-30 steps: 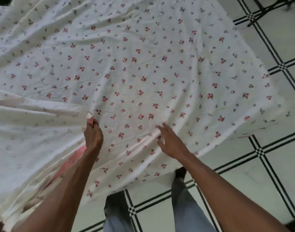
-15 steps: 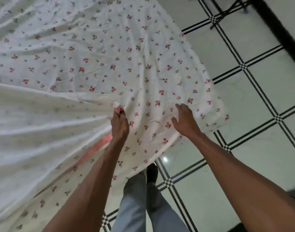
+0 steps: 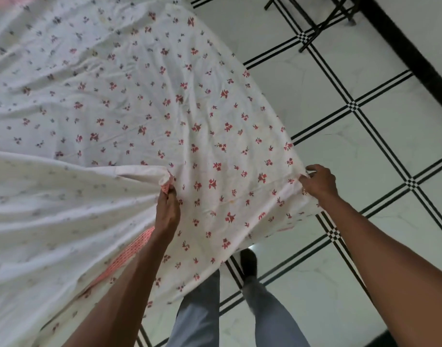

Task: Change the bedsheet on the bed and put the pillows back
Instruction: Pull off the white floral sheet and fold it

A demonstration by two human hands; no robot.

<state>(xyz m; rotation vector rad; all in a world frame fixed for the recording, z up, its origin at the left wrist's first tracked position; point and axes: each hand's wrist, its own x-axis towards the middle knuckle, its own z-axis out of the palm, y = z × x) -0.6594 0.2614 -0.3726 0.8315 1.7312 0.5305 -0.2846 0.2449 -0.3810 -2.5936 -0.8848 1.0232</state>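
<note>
Gripping a bunched fold of the bedsheet (image 3: 145,101), the left hand (image 3: 167,213) has its fingers curled tight around a gathered tuft of cloth that sticks up just above the knuckles, with a bit of pink-red trim showing in the pinch. From that fist the sheet fans out to the left in long taut pleats, its paler underside turned up, and a strip of orange-red checked edging (image 3: 126,255) runs down beside the left forearm. The right hand (image 3: 319,182) is out at the sheet's edge on the right side, fingers and thumb curled onto the hem and pinching it where the cloth ends against the floor. Between the two hands the sheet lies stretched and fairly flat, white with small red flower sprigs, creased in soft diagonal wrinkles farther up. It covers most of the left and middle of the view, draping over what I take to be the bed, though the mattress itself is hidden under it; the near edge hangs down in front of the person's legs. Those legs, in light grey-blue trousers (image 3: 202,319), stand close to the hanging cloth, with one dark foot (image 3: 248,262) showing on the tiled floor (image 3: 365,151), which is glossy white with black double lines crossing in small checkered squares. Dark metal legs of some furniture (image 3: 322,23) stand at the top right, near a black skirting strip (image 3: 405,48) along the wall.
</note>
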